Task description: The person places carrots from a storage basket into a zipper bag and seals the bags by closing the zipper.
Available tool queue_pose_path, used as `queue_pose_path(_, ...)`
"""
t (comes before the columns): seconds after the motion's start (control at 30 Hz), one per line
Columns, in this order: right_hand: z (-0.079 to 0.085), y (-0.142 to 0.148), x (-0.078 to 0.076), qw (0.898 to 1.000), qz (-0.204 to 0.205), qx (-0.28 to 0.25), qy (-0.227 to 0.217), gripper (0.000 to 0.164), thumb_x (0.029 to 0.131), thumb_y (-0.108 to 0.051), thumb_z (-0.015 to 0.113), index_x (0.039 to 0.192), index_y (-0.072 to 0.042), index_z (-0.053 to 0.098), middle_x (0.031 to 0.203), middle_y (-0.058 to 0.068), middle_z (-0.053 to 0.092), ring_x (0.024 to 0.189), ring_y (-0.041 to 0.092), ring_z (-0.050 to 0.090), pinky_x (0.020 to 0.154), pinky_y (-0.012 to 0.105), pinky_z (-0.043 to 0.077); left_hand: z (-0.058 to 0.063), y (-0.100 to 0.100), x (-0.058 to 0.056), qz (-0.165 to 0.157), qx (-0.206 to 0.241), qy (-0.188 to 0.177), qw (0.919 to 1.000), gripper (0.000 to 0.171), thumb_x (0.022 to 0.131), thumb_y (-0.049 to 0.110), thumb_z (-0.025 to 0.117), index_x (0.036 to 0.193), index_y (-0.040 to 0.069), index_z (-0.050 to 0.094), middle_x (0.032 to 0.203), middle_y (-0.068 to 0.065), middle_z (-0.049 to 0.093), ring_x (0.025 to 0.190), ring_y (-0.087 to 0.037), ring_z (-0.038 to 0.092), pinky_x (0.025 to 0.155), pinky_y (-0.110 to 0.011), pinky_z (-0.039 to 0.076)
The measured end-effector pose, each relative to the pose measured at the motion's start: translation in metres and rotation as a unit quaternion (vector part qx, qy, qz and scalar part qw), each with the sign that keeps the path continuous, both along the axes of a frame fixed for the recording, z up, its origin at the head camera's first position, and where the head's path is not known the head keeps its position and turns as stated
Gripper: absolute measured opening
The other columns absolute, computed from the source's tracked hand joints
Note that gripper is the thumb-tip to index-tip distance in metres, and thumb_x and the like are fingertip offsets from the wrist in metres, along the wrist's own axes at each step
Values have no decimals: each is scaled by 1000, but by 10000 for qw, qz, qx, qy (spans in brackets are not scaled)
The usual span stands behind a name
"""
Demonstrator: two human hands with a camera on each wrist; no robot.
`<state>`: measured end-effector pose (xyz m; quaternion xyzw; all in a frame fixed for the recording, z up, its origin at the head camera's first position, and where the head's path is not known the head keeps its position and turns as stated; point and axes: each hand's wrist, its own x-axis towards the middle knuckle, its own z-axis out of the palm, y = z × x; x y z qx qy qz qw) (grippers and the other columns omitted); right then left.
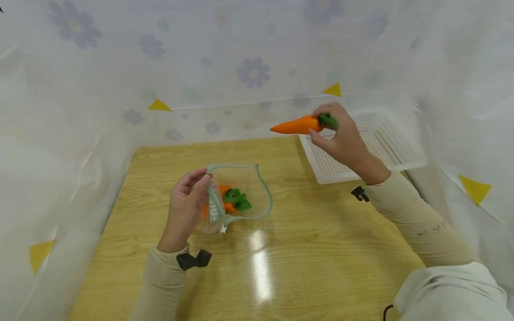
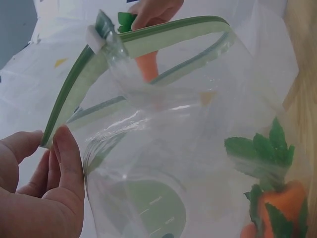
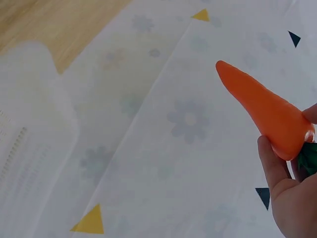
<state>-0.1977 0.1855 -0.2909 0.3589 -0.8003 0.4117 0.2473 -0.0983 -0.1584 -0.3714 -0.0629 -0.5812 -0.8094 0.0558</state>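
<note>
Thumb and fingers of my right hand [image 1: 341,136] pinch an orange toy carrot [image 1: 296,125] near its green top, with the tip pointing left. In the right wrist view the same carrot [image 3: 262,109] is held at its thick end. My left hand [image 1: 186,207] pinches the green rim of a clear zip bag [image 1: 259,191], whose mouth gapes wide. Inside the bag lie orange carrots with green leaves [image 1: 237,199]. The left wrist view shows the bag's green zip edge [image 2: 178,27] close up, and the raised carrot [image 2: 147,65] through the plastic.
A white perforated plastic basket [image 1: 333,176] stands at the back right of the wooden table [image 1: 305,258], partly behind my right hand. Pale flower-printed sheeting [image 1: 225,80] hangs around the table's back and sides, with yellow triangles [image 1: 159,105] on it.
</note>
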Motion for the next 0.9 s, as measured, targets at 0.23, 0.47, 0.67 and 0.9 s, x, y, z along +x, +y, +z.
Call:
queue_pose_path(0.23, 16, -11, 36, 9933, 822, -746, 314, 27, 78, 11, 62, 103, 18, 54, 107, 31, 47, 91, 22, 50, 75, 18, 48, 0, 0, 0, 22, -41, 27, 10000, 28, 93, 11, 57, 119, 0, 55, 110, -10, 56, 84, -13, 59, 66, -18, 50)
queue_pose_path(0.47, 19, -14, 58, 9699, 1789, -1645, 126, 39, 83, -14, 69, 99, 19, 54, 109, 25, 48, 98, 26, 52, 75, 20, 49, 1, 1, 1, 90, 8, -93, 9999, 29, 93, 13, 59, 119, 1, 56, 109, -9, 56, 81, -11, 58, 65, -18, 50)
queue_pose_path(0.67, 10, -24, 68, 9705, 1951, -1095, 904, 37, 85, -23, 68, 94, 12, 60, 102, 26, 53, 94, 25, 54, 74, 18, 49, 2, 1, 2, 98, 7, -93, 9999, 30, 93, 13, 59, 120, 1, 55, 110, -9, 56, 82, -12, 57, 66, -18, 50)
queue_pose_path(0.9, -16, -40, 67, 9648, 2261, 238, 1321, 27, 88, -16, 63, 106, 3, 61, 109, 24, 52, 94, 23, 53, 75, 18, 48, 2, 1, 1, 67, 75, -50, 9999, 28, 93, 12, 58, 119, 1, 56, 108, -8, 57, 81, -11, 57, 64, -18, 49)
